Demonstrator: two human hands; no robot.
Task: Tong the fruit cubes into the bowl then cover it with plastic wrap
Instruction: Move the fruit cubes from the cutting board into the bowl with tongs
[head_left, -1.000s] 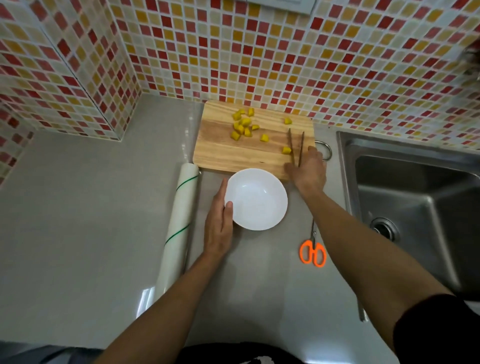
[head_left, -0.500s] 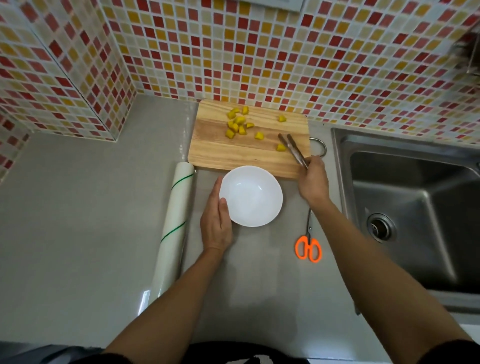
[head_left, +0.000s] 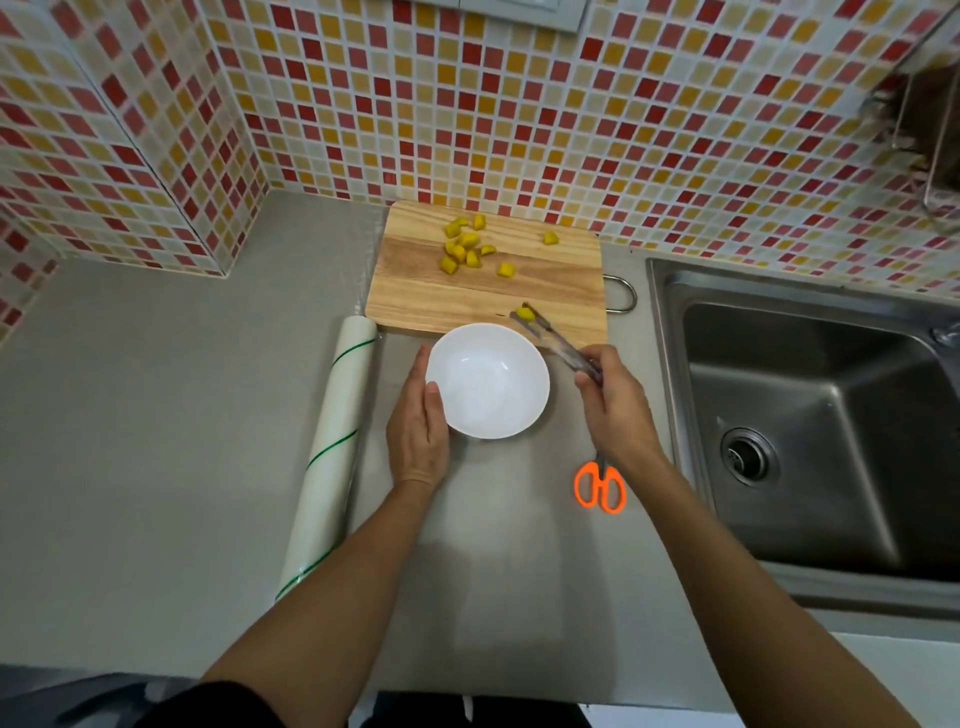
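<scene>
Metal tongs (head_left: 553, 340) are gripped at their handle end by the right hand (head_left: 615, 410), fingers curled round them. Tips are closed on one yellow fruit cube (head_left: 524, 314), held just above the near edge of the wooden cutting board (head_left: 550, 291), just beyond the far right rim of the bowl. One white bowl (head_left: 487, 380), nothing in it, sits on the grey counter (head_left: 156, 415) touching the board's near edge. Left hand (head_left: 418, 426) lies flat-fingered against the bowl's left side, thumb at the rim, steadying it.

Fruit cubes left on the board: about ten; a cluster of roughly eight (head_left: 462, 247) at the far left, one single (head_left: 505, 269) just right of the cluster, one single (head_left: 550, 238) further right near the far edge.

One roll of plastic wrap (head_left: 332, 457) lies left of the bowl, lengthwise. One pair of orange-handled scissors (head_left: 600, 486) lies right of the bowl, partly under the right wrist. One steel sink (head_left: 810, 415) at right.
</scene>
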